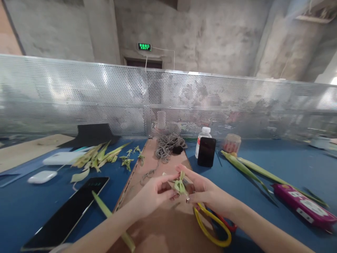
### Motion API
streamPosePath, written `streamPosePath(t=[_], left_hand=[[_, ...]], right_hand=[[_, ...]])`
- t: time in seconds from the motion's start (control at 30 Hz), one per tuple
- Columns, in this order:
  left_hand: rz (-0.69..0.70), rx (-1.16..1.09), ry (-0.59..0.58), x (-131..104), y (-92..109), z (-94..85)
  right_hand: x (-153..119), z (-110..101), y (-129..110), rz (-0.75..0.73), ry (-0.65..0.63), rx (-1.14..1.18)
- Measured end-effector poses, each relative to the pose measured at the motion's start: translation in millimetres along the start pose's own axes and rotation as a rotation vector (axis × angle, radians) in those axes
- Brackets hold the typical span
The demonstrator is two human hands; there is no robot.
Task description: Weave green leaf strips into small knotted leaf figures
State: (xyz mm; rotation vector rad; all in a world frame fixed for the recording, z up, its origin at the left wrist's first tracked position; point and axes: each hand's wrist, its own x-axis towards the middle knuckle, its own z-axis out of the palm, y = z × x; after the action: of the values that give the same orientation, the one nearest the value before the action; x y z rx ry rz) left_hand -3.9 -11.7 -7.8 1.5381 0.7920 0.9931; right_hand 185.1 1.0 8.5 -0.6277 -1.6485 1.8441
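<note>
Over the brown board [163, 228], my two hands meet around a small pale-green knotted piece of leaf [180, 185]. The fingers of my left hand [151, 195] are closed on its left side, with thumb and forefinger pinching. My right hand [206, 189] grips it from the other side between thumb and fingers, which partly cover it. Under my right hand lie scissors with yellow and red handles [223, 241]; their blades are hidden. A green leaf strip [101, 203] passes beneath my left forearm.
Grey yarn [168, 146] is heaped at the board's far end. Leaf pieces [101, 156] and a phone [71, 211] lie left. At right are a white bottle [206, 131], an upright black device [206, 152], a jar [232, 143], long leaves [244, 168] and a purple packet [302, 207].
</note>
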Motion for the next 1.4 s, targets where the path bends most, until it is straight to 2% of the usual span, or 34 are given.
streamPosePath(t=[0.17,0.33,0.77,0.9,1.07,1.23,1.4], left_hand=[[0.069,0.105,0.008,-1,-4,2.2],[0.042,0.206,0.126,2,-9,5.8],[0.07,0.368,0.08,-2,-2,4.4],[0.059,0.312,0.064,-2,0,6.5],[0.018,0.193,-0.012,-2,4,11.5],[0.018,0.295,0.038,-2,3,12.0],[0.035,0.353,0.029,-3,1,11.0]], right_hand=[[1,3,2,-0.008,0.019,-0.008],[-1,8,2,0.034,0.011,-0.066],[-3,7,-1,0.057,-0.007,-0.04],[-3,10,2,0.056,0.004,-0.025],[-2,18,3,0.02,-0.003,-0.002],[-2,17,2,0.019,0.001,-0.011],[-2,13,5,0.028,-0.009,-0.038]])
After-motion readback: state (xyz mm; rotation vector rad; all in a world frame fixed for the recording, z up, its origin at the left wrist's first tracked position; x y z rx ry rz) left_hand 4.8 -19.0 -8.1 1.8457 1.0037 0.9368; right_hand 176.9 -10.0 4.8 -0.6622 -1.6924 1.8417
